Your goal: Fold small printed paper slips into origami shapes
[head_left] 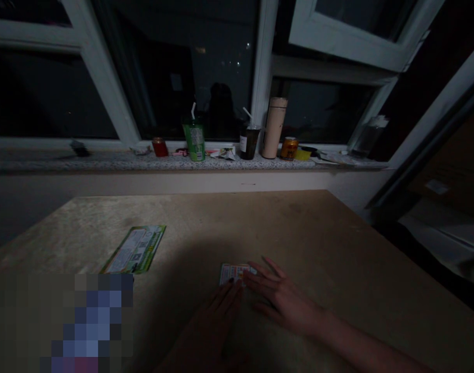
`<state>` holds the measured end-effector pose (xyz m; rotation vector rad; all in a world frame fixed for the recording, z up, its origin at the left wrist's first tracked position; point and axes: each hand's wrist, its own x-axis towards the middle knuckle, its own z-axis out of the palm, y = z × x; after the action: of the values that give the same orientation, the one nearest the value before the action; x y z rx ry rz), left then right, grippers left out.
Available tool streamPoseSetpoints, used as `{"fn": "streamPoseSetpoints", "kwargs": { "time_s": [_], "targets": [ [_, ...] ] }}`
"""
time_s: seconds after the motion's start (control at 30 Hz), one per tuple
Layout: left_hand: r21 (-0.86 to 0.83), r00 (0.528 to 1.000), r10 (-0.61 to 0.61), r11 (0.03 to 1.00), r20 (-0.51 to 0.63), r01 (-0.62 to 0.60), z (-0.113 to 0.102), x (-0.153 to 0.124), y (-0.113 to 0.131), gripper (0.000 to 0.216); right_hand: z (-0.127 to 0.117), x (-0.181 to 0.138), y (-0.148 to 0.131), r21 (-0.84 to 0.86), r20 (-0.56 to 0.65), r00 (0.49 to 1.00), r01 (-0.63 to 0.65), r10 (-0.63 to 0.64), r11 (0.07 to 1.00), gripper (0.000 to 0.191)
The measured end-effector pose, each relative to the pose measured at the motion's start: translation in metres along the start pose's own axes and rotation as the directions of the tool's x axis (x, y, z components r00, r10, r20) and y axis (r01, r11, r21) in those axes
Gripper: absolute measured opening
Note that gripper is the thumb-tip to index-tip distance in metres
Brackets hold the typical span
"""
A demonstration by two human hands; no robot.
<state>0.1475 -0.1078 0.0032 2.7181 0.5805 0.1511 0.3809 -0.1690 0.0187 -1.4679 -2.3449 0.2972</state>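
The left hand (216, 313) reaches forward, fingers straight and close together, while the right hand (285, 298) slants in, fingers fanned, both over the small printed card (229, 270) on the desk (299, 228), neither curled around it.

Bare left hand (218, 313), bare right hand (280, 294); uncovered forearm (353, 335)

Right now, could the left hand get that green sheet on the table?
Probably yes: nothing visible blocks the left hand from the green sheet, though it's busy at the small card.

Illegible print on green packet (147, 248), small card (228, 271) and green cup (197, 141).
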Motion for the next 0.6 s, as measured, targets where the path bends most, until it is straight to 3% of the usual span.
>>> {"fn": "streamPoseSetpoints", "kwargs": {
  "time_s": [0.23,0.6],
  "targets": [
    [0.021,1.0,0.016,1.0,0.011,-0.017,0.0006,-0.001,-0.001,0.091,0.0027,-0.0021,-0.0024,-0.026,-0.049,0.998,0.036,-0.037,0.999,0.042],
    [0.042,0.999,0.014,0.999,-0.032,-0.012,0.0024,-0.0005,-0.0006,0.084,-0.0026,-0.001,-0.0043,0.146,0.006,1.0,-0.007,0.006,0.989,0.041]
  ]
}}
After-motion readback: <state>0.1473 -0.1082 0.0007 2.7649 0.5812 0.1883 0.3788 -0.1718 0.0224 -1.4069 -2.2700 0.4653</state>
